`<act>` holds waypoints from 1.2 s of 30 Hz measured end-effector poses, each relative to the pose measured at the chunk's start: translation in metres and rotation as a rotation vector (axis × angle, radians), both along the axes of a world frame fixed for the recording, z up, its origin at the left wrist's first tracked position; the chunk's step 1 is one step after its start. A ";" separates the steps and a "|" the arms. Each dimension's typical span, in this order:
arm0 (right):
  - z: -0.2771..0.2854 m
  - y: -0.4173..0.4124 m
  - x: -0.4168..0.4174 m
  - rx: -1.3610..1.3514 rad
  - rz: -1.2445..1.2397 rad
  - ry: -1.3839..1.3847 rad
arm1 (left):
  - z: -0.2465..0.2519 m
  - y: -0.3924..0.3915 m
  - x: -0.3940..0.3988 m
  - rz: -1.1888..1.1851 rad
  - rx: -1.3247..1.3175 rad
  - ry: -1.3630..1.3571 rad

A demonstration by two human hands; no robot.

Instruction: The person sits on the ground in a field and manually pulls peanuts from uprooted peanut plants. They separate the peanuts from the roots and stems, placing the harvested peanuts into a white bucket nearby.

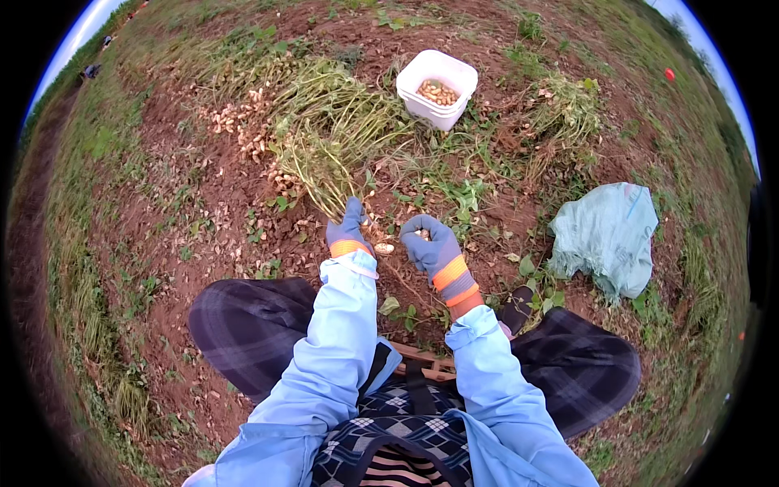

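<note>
My left hand (349,226), in a grey-blue work glove with an orange cuff, grips the stems of a pulled peanut plant (322,173) near the roots. The leafy tops point away from me over the soil. Just right of that fist, a few peanut pods (384,248) hang among the roots. My right hand (429,243), gloved the same way, has its fingers curled around a pale pod (422,234), partly hidden by the glove. A small gap separates the two hands. Beyond them stands a white square bucket (419,111) with shelled-looking or whole peanuts (437,92) at its bottom.
More uprooted peanut plants (341,91) lie ahead, with clustered pods (240,122) at their left. Another plant heap (566,112) rests right of the bucket. A pale green woven sack (605,237) lies at right. My bent knees (249,332) flank the work area. People are small at far left.
</note>
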State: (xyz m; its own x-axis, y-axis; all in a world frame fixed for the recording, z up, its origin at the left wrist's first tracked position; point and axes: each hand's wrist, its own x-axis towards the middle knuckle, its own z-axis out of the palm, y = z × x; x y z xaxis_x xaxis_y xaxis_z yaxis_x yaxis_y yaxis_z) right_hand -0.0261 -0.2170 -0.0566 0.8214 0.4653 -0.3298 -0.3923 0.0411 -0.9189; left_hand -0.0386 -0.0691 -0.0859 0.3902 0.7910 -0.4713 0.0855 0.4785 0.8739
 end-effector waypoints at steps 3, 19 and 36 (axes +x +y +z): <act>-0.009 0.006 -0.005 -0.099 0.131 -0.294 | -0.007 0.001 -0.001 -0.017 -0.002 -0.076; -0.015 0.008 0.001 -0.224 -0.173 -0.203 | -0.009 -0.008 0.001 -0.053 -0.063 -0.042; 0.004 0.001 -0.003 0.041 0.011 0.071 | -0.037 0.017 -0.006 -0.286 -0.712 -0.651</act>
State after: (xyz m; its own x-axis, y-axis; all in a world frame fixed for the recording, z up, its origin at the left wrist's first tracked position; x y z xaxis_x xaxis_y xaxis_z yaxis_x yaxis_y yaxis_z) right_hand -0.0288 -0.2160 -0.0528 0.7915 0.4884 -0.3673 -0.4567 0.0735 -0.8866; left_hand -0.0443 -0.0517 -0.1229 0.8715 0.2444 -0.4251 -0.1133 0.9438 0.3104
